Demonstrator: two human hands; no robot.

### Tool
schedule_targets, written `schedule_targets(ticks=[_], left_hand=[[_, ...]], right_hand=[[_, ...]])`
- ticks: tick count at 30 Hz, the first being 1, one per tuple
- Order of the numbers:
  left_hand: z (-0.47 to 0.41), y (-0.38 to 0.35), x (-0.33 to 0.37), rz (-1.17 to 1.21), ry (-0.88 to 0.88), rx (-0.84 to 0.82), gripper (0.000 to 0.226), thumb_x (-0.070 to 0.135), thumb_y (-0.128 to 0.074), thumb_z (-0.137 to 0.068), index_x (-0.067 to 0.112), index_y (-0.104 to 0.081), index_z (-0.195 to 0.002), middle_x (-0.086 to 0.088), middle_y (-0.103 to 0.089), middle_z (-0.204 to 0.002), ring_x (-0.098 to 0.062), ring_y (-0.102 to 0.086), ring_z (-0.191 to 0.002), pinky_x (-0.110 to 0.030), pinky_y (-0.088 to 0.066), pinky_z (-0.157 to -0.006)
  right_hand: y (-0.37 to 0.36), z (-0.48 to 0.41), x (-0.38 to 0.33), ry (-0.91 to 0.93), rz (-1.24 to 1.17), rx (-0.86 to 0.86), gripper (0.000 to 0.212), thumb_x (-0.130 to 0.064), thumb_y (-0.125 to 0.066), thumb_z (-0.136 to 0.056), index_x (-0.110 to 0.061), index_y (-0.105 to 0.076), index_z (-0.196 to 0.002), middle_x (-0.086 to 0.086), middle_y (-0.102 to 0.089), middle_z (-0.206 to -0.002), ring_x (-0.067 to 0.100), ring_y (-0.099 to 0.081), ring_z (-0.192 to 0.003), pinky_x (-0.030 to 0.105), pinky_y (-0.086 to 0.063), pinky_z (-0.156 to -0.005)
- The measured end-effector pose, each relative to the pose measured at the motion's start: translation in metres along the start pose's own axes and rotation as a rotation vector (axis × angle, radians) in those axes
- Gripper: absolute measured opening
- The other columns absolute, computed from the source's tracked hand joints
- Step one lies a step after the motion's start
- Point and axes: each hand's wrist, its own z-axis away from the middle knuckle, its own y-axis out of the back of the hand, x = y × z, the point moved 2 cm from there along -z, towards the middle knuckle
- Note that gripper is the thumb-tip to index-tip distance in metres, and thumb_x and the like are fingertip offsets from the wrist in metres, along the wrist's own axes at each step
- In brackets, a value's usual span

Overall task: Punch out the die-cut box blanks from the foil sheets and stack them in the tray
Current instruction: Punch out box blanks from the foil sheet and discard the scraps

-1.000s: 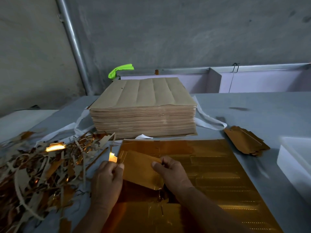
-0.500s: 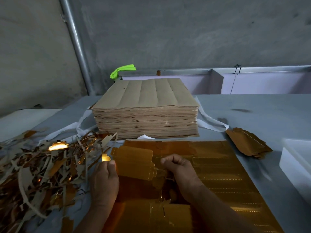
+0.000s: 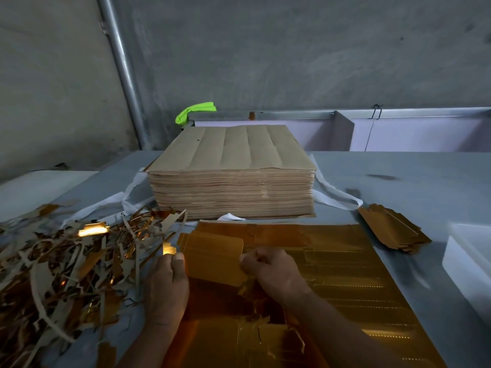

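A gold foil sheet (image 3: pixel 345 274) lies flat on the grey table in front of me. Above its near left part I hold a punched-out gold box blank (image 3: pixel 212 258). My left hand (image 3: pixel 167 285) pinches the blank's left edge between thumb and fingers. My right hand (image 3: pixel 271 269) is curled into a fist at the blank's right edge, gripping it. A small pile of finished gold blanks (image 3: pixel 390 229) rests on the table to the right. The white tray (image 3: pixel 467 261) stands at the right edge, only partly in view.
A tall stack of brown-backed sheets (image 3: pixel 231 176) sits behind the foil sheet, with white strapping (image 3: pixel 334 195) around it. A heap of gold and brown scrap strips (image 3: pixel 61 266) covers the table's left side. A metal pole (image 3: pixel 119 65) and grey wall stand behind.
The blank has shifted left and flattened out from its earlier tilt. My right hand has curled tighter at its right edge, and my left hand has moved left with it.
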Motion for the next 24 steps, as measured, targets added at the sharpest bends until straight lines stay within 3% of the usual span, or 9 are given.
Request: schedule_targets(ticks=[3, 8, 11, 13, 17, 24], left_hand=[[0.002, -0.001, 0.000, 0.019, -0.034, 0.010, 0.026, 0.024, -0.043, -0.104, 0.014, -0.053, -0.082, -0.003, -0.054, -0.084, -0.018, -0.048, -0.077, -0.033, -0.029, -0.065], [0.002, -0.004, -0.006, 0.078, -0.056, -0.019, 0.029, 0.025, -0.043, -0.103, 0.023, -0.058, -0.079, 0.002, -0.059, -0.083, -0.014, -0.059, -0.074, -0.029, -0.035, -0.062], [-0.002, -0.006, -0.011, 0.046, -0.032, -0.050, 0.026, 0.030, -0.044, -0.102, 0.022, -0.061, -0.084, 0.000, -0.060, -0.085, -0.018, -0.060, -0.075, -0.033, -0.037, -0.063], [-0.002, -0.007, -0.013, 0.049, -0.020, -0.069, 0.025, 0.031, -0.045, -0.102, 0.020, -0.061, -0.086, 0.000, -0.059, -0.084, -0.021, -0.061, -0.076, -0.037, -0.041, -0.066], [-0.004, -0.008, -0.013, -0.046, -0.008, -0.098, 0.021, 0.034, -0.049, -0.101, 0.020, -0.060, -0.090, -0.002, -0.061, -0.082, -0.022, -0.060, -0.079, -0.040, -0.039, -0.072], [-0.004, -0.006, -0.009, -0.039, 0.047, -0.115, 0.021, 0.036, -0.051, -0.101, 0.027, -0.058, -0.084, 0.000, -0.060, -0.080, -0.025, -0.060, -0.082, -0.045, -0.043, -0.078]], right_hand=[[-0.003, -0.001, -0.001, 0.004, 0.042, 0.019, 0.013, -0.036, -0.060, -0.096, -0.027, -0.065, -0.089, 0.000, -0.069, -0.089, 0.013, -0.067, -0.071, 0.023, -0.054, -0.060], [0.012, 0.002, 0.000, -0.040, -0.109, 0.158, 0.017, -0.038, -0.059, -0.096, -0.025, -0.066, -0.087, 0.008, -0.070, -0.094, 0.030, -0.069, -0.089, 0.049, -0.059, -0.083], [0.032, 0.002, 0.006, -0.084, -0.226, 0.310, 0.020, -0.037, -0.058, -0.096, -0.021, -0.065, -0.086, 0.011, -0.069, -0.097, 0.030, -0.067, -0.094, 0.050, -0.055, -0.088], [0.051, 0.000, 0.012, -0.107, -0.336, 0.411, 0.021, -0.035, -0.057, -0.097, -0.019, -0.063, -0.085, 0.011, -0.068, -0.093, 0.027, -0.066, -0.090, 0.045, -0.054, -0.085], [0.095, 0.002, 0.028, -0.130, -0.473, 0.612, 0.023, -0.029, -0.055, -0.099, -0.018, -0.059, -0.078, -0.001, -0.057, -0.069, 0.013, -0.052, -0.064, 0.027, -0.044, -0.057], [0.159, 0.009, 0.055, -0.179, -0.531, 0.887, 0.024, -0.028, -0.050, -0.100, -0.016, -0.059, -0.081, 0.003, -0.054, -0.071, 0.017, -0.049, -0.066, 0.036, -0.042, -0.065]])
